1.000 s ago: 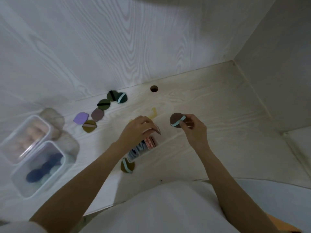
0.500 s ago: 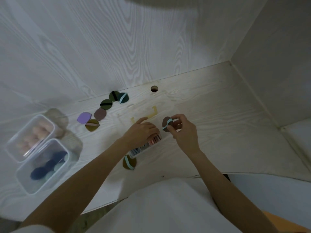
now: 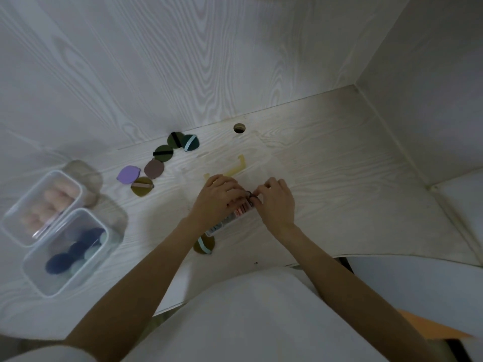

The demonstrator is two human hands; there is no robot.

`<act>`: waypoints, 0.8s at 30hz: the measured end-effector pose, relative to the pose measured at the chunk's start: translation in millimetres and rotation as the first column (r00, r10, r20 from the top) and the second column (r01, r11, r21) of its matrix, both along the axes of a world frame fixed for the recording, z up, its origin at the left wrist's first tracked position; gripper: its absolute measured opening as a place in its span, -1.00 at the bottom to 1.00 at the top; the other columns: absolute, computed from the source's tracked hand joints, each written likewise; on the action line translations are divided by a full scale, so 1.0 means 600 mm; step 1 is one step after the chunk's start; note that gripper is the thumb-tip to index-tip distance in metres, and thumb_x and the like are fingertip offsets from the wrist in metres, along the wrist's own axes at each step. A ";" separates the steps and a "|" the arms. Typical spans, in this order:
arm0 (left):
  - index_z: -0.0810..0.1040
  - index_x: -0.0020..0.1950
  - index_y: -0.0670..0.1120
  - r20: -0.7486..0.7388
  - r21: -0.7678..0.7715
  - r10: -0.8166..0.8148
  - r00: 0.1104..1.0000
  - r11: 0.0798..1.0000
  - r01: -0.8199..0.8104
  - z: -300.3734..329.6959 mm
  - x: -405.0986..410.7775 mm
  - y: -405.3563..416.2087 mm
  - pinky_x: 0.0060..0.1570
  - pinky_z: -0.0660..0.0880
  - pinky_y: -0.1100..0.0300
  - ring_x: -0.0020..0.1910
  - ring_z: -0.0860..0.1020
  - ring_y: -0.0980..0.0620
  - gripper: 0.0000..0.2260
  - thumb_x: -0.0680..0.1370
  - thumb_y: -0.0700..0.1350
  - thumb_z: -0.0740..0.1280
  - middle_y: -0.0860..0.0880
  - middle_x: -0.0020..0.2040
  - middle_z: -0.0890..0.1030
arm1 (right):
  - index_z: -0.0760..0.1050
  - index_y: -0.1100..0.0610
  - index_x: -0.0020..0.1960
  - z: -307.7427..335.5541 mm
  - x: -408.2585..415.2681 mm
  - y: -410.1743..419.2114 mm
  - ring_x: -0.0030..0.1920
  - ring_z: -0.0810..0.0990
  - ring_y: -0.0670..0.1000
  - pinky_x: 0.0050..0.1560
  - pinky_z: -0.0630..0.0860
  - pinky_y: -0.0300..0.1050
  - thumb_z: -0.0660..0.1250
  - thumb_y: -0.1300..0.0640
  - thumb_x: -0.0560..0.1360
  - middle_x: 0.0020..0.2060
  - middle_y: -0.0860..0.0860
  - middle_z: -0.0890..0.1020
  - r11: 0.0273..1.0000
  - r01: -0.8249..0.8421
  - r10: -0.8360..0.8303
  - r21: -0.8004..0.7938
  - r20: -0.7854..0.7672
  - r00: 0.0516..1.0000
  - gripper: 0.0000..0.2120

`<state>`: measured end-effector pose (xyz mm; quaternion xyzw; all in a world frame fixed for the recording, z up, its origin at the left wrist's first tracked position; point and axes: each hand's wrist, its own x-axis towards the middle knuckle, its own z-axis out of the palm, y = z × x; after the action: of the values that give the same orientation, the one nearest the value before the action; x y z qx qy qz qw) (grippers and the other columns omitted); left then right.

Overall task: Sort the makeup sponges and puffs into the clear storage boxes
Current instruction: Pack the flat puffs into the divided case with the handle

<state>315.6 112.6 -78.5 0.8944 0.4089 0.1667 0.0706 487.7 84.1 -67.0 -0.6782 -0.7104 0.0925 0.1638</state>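
A narrow clear box (image 3: 230,220) packed with puffs standing on edge lies mid-desk. My left hand (image 3: 218,198) grips its far end. My right hand (image 3: 274,202) pinches a brown puff (image 3: 251,196) down into the same end, and the puff is mostly hidden by fingers. An olive puff with a light blue strap (image 3: 204,244) lies just below the box. Several loose puffs sit farther back: purple (image 3: 128,174), olive with pink strap (image 3: 142,187), mauve (image 3: 153,168), two olive with black straps (image 3: 163,153), and teal (image 3: 190,142).
Two clear storage boxes stand at the left: one with pink sponges (image 3: 41,207), one with dark blue and pale sponges (image 3: 70,252). A cable hole (image 3: 239,128) and a yellow bracket mark (image 3: 236,168) are on the desk. Walls close the back and right.
My right hand has carried the brown puff left and down from the open desk to the narrow box, where it meets my left hand. The view has shifted slightly.
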 end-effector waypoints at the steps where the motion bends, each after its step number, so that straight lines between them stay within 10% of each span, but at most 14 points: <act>1: 0.64 -0.01 -0.01 0.061 -0.006 0.055 0.997 0.998 -0.055 0.006 -0.002 -0.005 0.12 0.31 0.15 0.04 0.55 -0.03 -0.79 0.52 0.01 0.24 0.02 -0.02 0.65 | 0.63 0.13 -0.28 -0.002 0.003 -0.001 -0.23 0.51 0.14 -0.27 0.44 -0.10 0.55 0.13 0.26 -0.29 0.09 0.55 1.000 0.011 -0.011 -0.008 -0.047 0.999 -0.87; 7: 0.55 -0.03 -0.10 0.334 -0.222 0.569 0.752 0.822 -0.524 0.030 -0.065 -0.087 -0.12 0.43 0.16 -0.11 0.52 0.00 -0.87 0.55 -0.12 0.23 -0.03 -0.09 0.61 | 0.67 0.14 -0.10 -0.006 0.012 -0.013 -0.10 0.47 0.18 -0.10 0.40 0.02 0.39 0.09 0.46 -0.12 0.14 0.55 0.998 -0.026 0.019 -0.060 -0.122 0.992 -0.86; 10: 0.49 0.08 -0.07 0.179 -0.474 0.808 0.561 0.570 -0.671 0.010 -0.097 -0.138 -0.15 0.43 0.18 -0.11 0.54 0.05 -0.85 0.52 -0.12 0.31 0.00 -0.07 0.59 | 0.66 0.14 -0.08 -0.007 0.007 -0.014 -0.08 0.45 0.17 -0.08 0.37 0.03 0.37 0.00 0.46 -0.10 0.12 0.53 0.996 -0.053 0.044 -0.070 -0.125 0.991 -0.78; 13: 0.46 0.20 -0.03 -0.062 -0.684 0.788 0.612 0.413 -0.601 -0.019 -0.102 -0.180 -0.05 0.44 0.18 -0.03 0.53 0.03 -0.67 0.47 -0.01 0.39 -0.01 0.04 0.57 | 0.63 0.14 -0.21 -0.010 0.001 -0.017 -0.07 0.44 0.15 -0.09 0.30 -0.02 0.30 -0.18 0.40 -0.11 0.10 0.53 0.995 -0.098 0.095 -0.032 -0.095 0.991 -0.62; 16: 0.48 0.23 -0.02 -0.114 -0.643 0.718 0.687 0.474 -0.601 -0.039 -0.086 -0.211 -0.08 0.41 0.22 0.00 0.53 -0.01 -0.57 0.40 0.03 0.46 -0.05 0.09 0.52 | 0.60 0.17 -0.21 -0.015 -0.002 -0.024 -0.09 0.45 0.14 -0.13 0.25 -0.05 0.27 -0.27 0.34 -0.12 0.09 0.53 0.986 -0.168 0.168 0.007 -0.010 0.986 -0.52; 24: 0.50 0.20 -0.05 0.070 -0.579 0.866 0.495 0.440 -0.687 -0.017 -0.133 -0.151 0.00 0.44 0.15 0.03 0.53 0.00 -0.72 0.51 -0.02 0.32 -0.06 0.10 0.56 | 0.60 0.16 -0.12 -0.022 -0.013 -0.008 -0.06 0.45 0.13 -0.12 0.31 -0.04 0.13 -0.32 0.41 -0.07 0.09 0.55 0.984 -0.172 0.173 0.055 -0.008 0.985 -0.44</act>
<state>235.6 21.7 -88.4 0.5021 0.7861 0.2330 0.2752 479.9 79.1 -80.2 -0.6089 -0.7675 0.0917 0.1780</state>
